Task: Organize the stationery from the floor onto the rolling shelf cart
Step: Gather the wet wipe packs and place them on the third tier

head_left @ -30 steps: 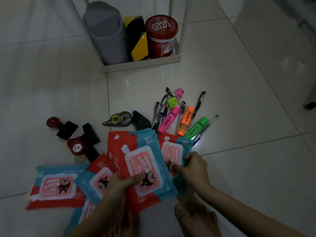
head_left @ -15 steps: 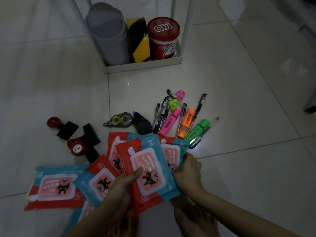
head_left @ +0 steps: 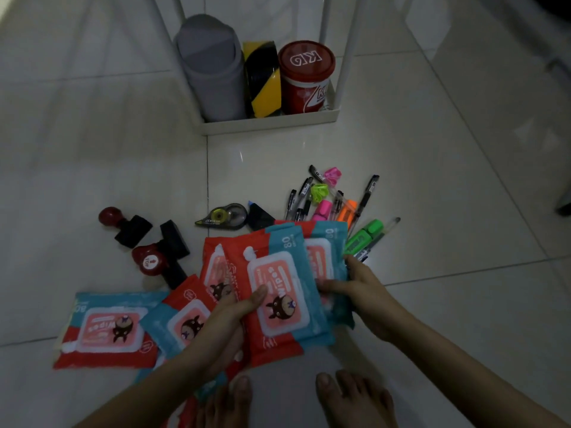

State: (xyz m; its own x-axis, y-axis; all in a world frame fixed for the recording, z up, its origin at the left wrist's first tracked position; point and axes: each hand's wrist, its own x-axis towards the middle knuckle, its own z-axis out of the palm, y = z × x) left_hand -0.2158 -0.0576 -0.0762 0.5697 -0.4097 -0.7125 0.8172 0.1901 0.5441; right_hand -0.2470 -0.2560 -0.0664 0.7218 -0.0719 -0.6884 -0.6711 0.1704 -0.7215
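Both hands, left hand (head_left: 222,319) and right hand (head_left: 364,291), fingers curled gripping wipes packs (head_left: 278,291), pens (head_left: 333,205) beyond.

Both hands (head_left: 296,304) have lifted the wipe packs (head_left: 284,288), now hiding the highlighters' lower ends.

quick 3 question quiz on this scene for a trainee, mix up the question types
1. True or false: the green highlighter already stands in the cart tray.
2. Which sits between the grey bin and the red tub in the tray? A) a stamp B) the yellow and black tape roll C) a wipes pack
3. Fill in: the left hand and right hand together hold a fan of ____ packs.

Key:
1. False, it lies on the floor.
2. B
3. wipes
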